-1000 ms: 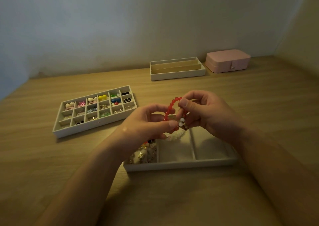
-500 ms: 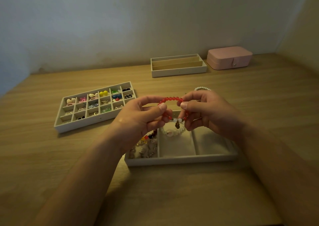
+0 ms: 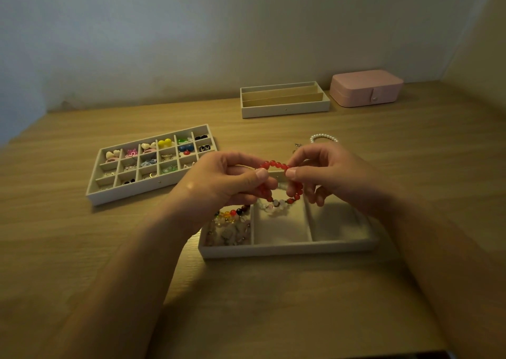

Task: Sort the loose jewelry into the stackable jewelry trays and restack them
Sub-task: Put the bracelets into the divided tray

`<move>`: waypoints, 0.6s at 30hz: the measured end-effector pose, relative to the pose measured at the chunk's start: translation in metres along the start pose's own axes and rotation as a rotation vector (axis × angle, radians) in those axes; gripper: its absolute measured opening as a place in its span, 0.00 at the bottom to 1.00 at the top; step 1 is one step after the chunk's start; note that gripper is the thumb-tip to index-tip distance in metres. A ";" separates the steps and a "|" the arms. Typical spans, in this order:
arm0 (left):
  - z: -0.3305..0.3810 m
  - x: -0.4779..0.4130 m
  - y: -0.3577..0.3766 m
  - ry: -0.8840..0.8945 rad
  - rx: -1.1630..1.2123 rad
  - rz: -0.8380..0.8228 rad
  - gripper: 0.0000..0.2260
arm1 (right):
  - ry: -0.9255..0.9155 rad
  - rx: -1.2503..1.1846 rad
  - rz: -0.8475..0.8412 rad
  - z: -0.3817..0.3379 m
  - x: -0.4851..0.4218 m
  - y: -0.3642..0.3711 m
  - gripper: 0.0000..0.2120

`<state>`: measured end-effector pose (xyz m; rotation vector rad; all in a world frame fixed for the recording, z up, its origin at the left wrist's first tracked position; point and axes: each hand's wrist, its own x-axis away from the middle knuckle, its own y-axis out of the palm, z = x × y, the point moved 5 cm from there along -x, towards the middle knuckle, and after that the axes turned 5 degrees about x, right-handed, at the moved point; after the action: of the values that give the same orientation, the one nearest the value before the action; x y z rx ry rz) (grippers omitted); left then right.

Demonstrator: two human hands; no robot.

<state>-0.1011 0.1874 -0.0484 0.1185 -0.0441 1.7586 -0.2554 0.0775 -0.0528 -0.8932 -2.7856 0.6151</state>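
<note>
Left hand pinching the red bracelet between thumb and curled fingers, right hand pinching its other side, loop held above the tray

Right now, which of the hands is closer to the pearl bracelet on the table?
Right. The right hand is just on the person's side of the pearl bracelet; the left hand is farther off, to the bracelet's left. Both pinch the red bracelet.
</note>
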 end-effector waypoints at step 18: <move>-0.001 0.003 0.006 -0.008 -0.478 -0.109 0.16 | -0.026 0.273 -0.185 0.001 0.002 0.006 0.03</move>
<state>-0.1072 0.1891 -0.0493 -0.2163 -0.4514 1.5943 -0.2542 0.0829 -0.0562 -0.5706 -2.6763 0.9502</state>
